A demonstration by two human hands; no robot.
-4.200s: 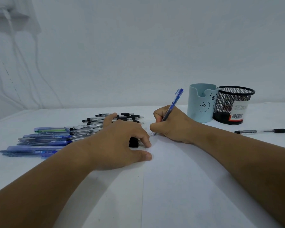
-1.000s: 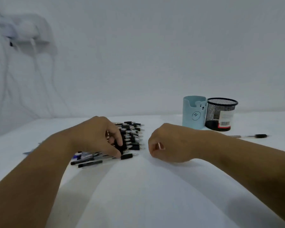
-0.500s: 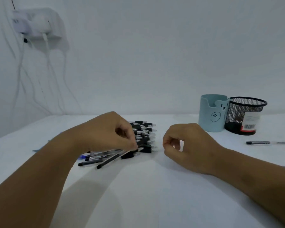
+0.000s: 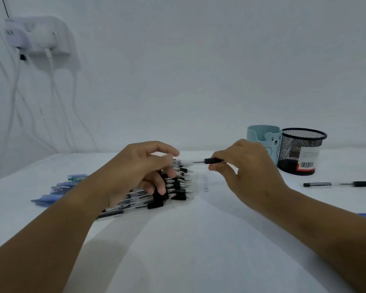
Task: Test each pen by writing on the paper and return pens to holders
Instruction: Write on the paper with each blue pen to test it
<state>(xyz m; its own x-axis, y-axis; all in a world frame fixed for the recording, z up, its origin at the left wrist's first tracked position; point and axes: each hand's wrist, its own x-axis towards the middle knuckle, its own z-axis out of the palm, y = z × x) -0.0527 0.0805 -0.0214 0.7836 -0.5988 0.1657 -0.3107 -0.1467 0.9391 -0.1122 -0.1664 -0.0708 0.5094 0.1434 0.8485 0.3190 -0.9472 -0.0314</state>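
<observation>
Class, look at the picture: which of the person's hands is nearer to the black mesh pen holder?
Right. The right hand is raised just left of the black mesh pen holder, holding a black pen. The left hand is farther left, over the pile of pens.

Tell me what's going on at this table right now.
A person is testing pens. The right hand pinches the black grip end of a pen above the table, tip pointing left toward the left hand, whose thumb and forefinger are close to that tip; whether they touch it is blurred. Below lies a row of black pens, with small test scribbles on the paper. The blue holder and mesh holder stand to the right.
</observation>
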